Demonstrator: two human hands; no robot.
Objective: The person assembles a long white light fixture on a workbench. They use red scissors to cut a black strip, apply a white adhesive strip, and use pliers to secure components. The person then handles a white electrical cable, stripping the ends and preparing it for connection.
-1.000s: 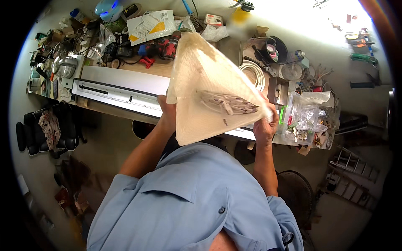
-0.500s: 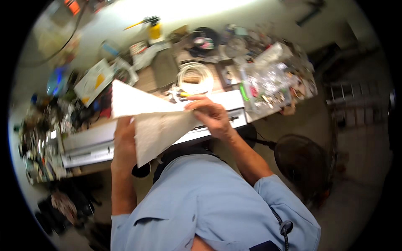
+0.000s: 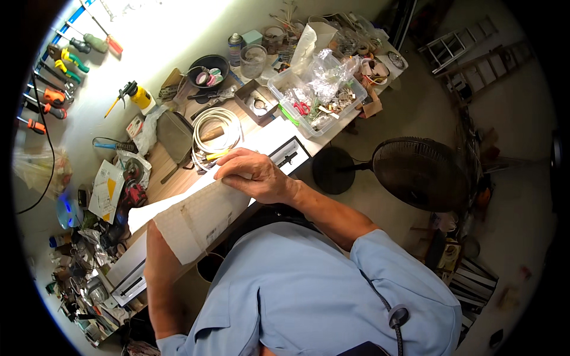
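My right hand (image 3: pixel 255 176) is closed on the right end of a white dimpled sheet (image 3: pixel 199 222), thumb and curled fingers pinching its edge. The sheet is folded over, with a faint brownish line and pale grey marks on it. My left hand (image 3: pixel 157 252) goes up behind the sheet's left end; its fingers are hidden. Under the sheet lies a long white panel (image 3: pixel 270 135) along the bench's near edge, with dark-rimmed recesses at both ends. Just beyond my right hand sits a coil of white cable (image 3: pixel 228 121).
A clear plastic bin (image 3: pixel 320 127) of small parts and an open box (image 3: pixel 256 102) stand at the right. Clutter and a red power tool (image 3: pixel 135 196) lie at the left. A yellow sprayer (image 3: pixel 139 96) is at the back. A standing fan (image 3: pixel 418 172) stands right of the bench.
My view has turned, so the bench slants more and wall tools show. The sheet is lower and tilted, with less of its far flap visible. My right hand still grips it.
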